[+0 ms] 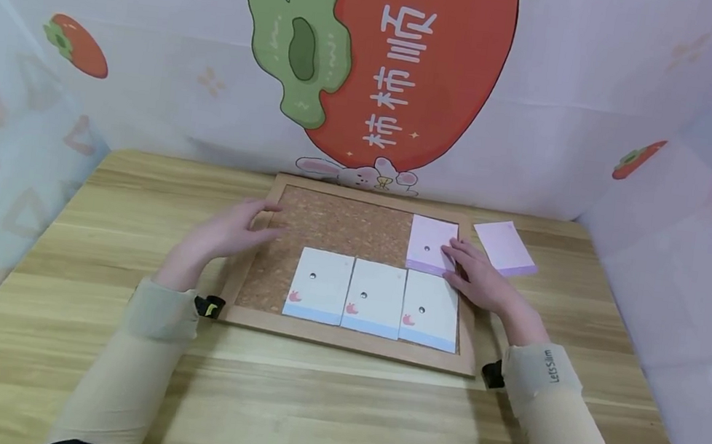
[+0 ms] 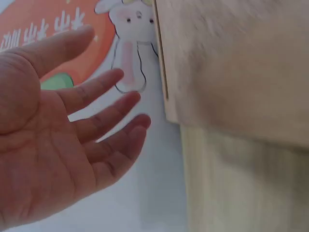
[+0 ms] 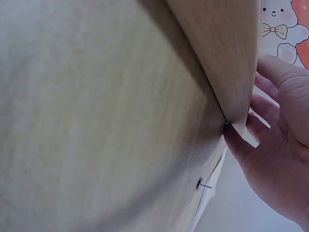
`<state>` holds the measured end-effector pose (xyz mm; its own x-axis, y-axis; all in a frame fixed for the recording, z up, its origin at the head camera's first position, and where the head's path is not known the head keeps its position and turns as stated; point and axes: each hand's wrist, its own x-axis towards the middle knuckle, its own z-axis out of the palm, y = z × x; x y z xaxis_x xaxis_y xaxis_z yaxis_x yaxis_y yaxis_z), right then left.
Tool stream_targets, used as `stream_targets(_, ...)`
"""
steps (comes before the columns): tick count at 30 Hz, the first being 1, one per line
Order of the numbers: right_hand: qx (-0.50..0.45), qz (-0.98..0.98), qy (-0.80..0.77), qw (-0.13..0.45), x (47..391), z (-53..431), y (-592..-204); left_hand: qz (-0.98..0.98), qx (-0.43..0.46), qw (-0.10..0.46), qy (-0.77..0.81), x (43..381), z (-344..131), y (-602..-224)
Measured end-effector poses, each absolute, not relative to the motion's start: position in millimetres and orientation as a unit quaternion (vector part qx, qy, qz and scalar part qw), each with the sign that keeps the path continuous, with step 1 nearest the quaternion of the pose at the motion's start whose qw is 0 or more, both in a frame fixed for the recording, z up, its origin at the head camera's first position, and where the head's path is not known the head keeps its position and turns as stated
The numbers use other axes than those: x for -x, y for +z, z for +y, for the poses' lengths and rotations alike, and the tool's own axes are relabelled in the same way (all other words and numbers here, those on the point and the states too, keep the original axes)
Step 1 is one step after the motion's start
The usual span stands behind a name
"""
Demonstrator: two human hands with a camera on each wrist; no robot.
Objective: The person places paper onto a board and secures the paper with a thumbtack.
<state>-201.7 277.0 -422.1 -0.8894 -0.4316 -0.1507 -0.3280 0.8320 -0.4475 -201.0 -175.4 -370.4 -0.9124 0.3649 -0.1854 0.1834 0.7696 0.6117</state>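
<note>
A wood-framed cork board point(image 1: 336, 218) lies on the table. Three white note sheets with blue bottom edges, point(image 1: 377, 290) the middle one among them, form a row along its lower part, each with a round pin head. Above the rightmost sits a purple-edged pink sheet point(image 1: 430, 234), also pinned. My right hand point(image 1: 484, 280) rests at the board's right side, its fingertips over that sheet's right edge; in the right wrist view its fingers are loosely bent beside the frame. Over the board's left side, my left hand point(image 1: 229, 233) is held with fingers spread and nothing in it.
A second purple-edged pink sheet point(image 1: 503, 245) lies on the wooden table point(image 1: 308, 414) just right of the board. A loose pin point(image 3: 200, 184) shows near it in the right wrist view. Behind the table hangs a printed backdrop point(image 1: 174, 84).
</note>
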Motion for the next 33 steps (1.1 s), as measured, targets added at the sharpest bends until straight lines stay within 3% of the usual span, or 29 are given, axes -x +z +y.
stream_targets(12,0.194,0.949,-0.217,0.121,196.7,276.1,-420.2,0.942,-0.123,0.192,0.248,190.2,-196.3,-382.5)
stream_targets(22,0.221,0.947,-0.222,0.075,201.0,278.8,-422.4,0.930,-0.116,0.225,0.267,195.1,-198.3,-385.0)
stream_targets(33,0.148,0.949,-0.277,0.036,205.7,284.9,-410.8,0.928,-0.122,0.221,0.274,197.6,-196.8,-386.0)
